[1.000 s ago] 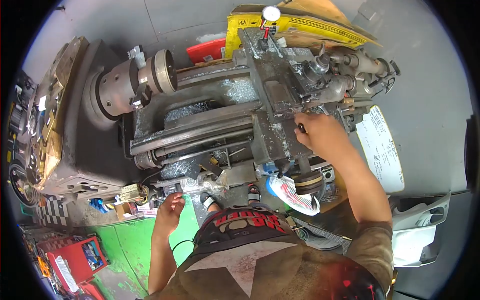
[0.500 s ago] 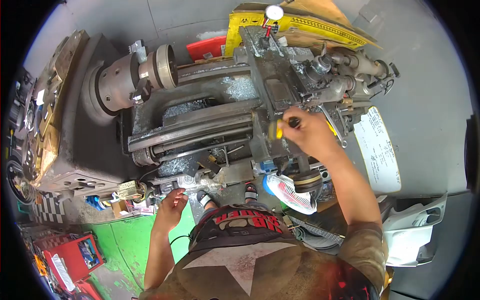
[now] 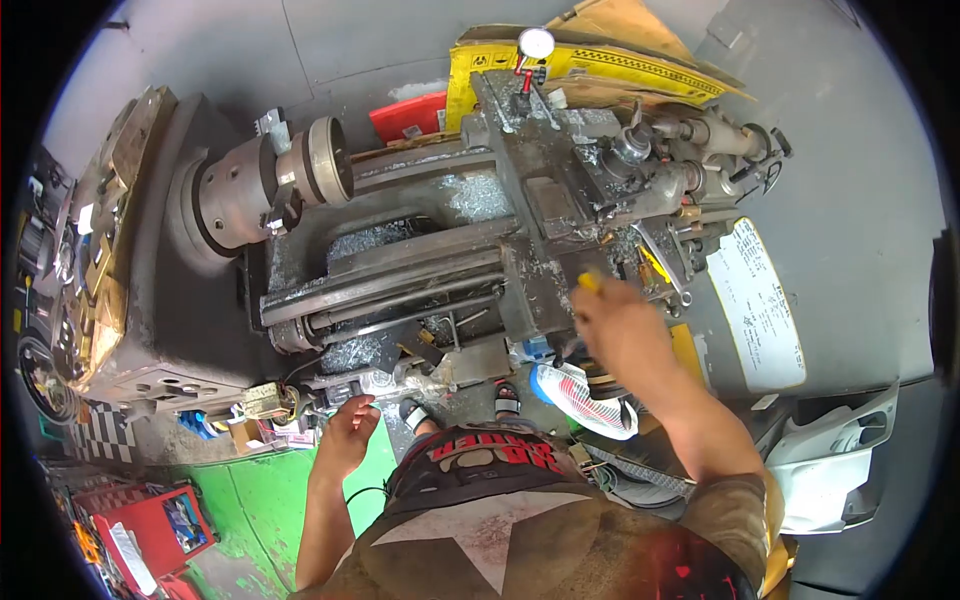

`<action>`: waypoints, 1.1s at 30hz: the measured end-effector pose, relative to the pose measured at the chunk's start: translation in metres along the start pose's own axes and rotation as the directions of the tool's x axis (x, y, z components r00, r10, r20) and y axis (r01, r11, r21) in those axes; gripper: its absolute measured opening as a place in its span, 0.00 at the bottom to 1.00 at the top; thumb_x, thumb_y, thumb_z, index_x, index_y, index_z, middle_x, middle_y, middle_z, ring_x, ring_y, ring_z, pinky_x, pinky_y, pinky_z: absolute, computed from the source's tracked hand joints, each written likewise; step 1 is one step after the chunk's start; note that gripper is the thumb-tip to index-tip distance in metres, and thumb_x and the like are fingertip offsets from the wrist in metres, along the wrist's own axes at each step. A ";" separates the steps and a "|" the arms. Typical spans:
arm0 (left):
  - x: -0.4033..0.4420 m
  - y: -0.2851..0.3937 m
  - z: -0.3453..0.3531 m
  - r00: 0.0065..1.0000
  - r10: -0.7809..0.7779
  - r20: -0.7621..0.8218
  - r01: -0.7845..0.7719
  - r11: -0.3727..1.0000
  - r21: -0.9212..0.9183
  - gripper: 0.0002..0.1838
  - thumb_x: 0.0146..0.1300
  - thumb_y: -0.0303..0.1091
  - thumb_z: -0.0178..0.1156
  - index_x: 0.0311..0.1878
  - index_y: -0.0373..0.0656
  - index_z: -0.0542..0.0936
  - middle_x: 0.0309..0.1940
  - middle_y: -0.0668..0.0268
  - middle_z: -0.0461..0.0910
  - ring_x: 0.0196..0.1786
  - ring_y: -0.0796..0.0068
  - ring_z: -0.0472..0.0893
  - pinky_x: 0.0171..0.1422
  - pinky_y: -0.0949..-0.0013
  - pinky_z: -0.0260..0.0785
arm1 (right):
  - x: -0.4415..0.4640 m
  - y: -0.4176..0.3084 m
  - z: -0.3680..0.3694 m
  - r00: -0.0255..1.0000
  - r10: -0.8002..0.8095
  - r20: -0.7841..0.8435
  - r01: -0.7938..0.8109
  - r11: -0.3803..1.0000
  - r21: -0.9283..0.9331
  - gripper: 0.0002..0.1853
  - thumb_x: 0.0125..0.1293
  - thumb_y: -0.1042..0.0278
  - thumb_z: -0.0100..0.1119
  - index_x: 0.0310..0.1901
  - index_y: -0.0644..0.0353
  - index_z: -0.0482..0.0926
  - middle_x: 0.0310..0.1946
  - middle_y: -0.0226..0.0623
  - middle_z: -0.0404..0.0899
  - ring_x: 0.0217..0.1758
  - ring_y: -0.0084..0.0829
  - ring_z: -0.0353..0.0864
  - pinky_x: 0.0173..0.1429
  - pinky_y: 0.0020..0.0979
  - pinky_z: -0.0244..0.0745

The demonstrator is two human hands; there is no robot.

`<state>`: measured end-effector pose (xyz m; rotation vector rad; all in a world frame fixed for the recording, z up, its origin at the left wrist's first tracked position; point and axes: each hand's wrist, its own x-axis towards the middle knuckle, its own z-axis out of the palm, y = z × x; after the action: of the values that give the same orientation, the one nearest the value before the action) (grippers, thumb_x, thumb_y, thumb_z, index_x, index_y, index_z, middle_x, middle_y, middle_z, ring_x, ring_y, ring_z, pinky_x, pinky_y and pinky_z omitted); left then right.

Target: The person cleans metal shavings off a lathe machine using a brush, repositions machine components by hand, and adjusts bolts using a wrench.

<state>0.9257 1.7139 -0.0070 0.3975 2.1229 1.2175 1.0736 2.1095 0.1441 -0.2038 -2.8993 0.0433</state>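
My right hand (image 3: 625,325) is closed around a small yellow object (image 3: 590,282), blurred and mostly hidden by the fingers. It hovers over the dark front of the lathe carriage (image 3: 535,285), to the right of the bed. Below the headstock, my left hand (image 3: 347,436) is held low with curled fingers; whatever is at its fingertips, if anything, is too small to make out. The lathe chuck (image 3: 235,195) holds a round metal ring-shaped workpiece (image 3: 325,160). Metal chips (image 3: 478,197) lie on the bed between chuck and carriage.
A dial gauge (image 3: 536,43) stands at the back of the carriage. A wrench (image 3: 665,262) lies right of my right hand. Below the carriage is a patterned white cloth-like item (image 3: 580,400). A red tool cabinet (image 3: 150,535) stands at lower left, and white panels (image 3: 830,460) at lower right.
My right hand has moved down and slightly right with the yellow object, away from the cross slide. My left hand has shifted slightly down, and the whole view has tilted a little.
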 end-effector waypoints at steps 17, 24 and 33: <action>0.020 0.025 0.011 0.998 0.038 0.053 -0.042 0.996 0.079 0.20 0.75 0.37 0.61 0.63 0.33 0.78 0.48 0.54 0.86 0.48 0.64 0.85 0.55 0.66 0.77 | -0.008 0.003 0.045 0.982 0.008 -0.187 0.014 0.993 0.115 0.14 0.58 0.71 0.68 0.47 0.48 0.81 0.37 0.30 0.77 0.34 0.36 0.78 0.37 0.35 0.77; 0.014 0.008 0.009 0.998 0.016 0.056 -0.019 0.998 0.052 0.20 0.75 0.36 0.62 0.63 0.34 0.79 0.46 0.57 0.86 0.46 0.67 0.84 0.53 0.68 0.76 | 0.004 0.001 0.013 0.940 0.102 -0.324 -0.080 0.994 0.080 0.13 0.57 0.72 0.68 0.44 0.47 0.82 0.35 0.29 0.77 0.34 0.35 0.79 0.36 0.35 0.76; 0.002 0.011 0.003 1.000 -0.008 0.021 0.008 1.000 0.006 0.17 0.75 0.33 0.60 0.62 0.36 0.79 0.45 0.63 0.84 0.44 0.73 0.80 0.53 0.71 0.73 | 0.039 -0.015 0.007 0.943 0.016 -0.333 -0.002 0.999 0.044 0.13 0.55 0.75 0.69 0.42 0.50 0.83 0.33 0.30 0.78 0.32 0.36 0.79 0.36 0.35 0.76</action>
<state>0.9261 1.7228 0.0003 0.4028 2.1081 1.1982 1.0323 2.1002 0.1471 -0.1956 -2.5561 0.0662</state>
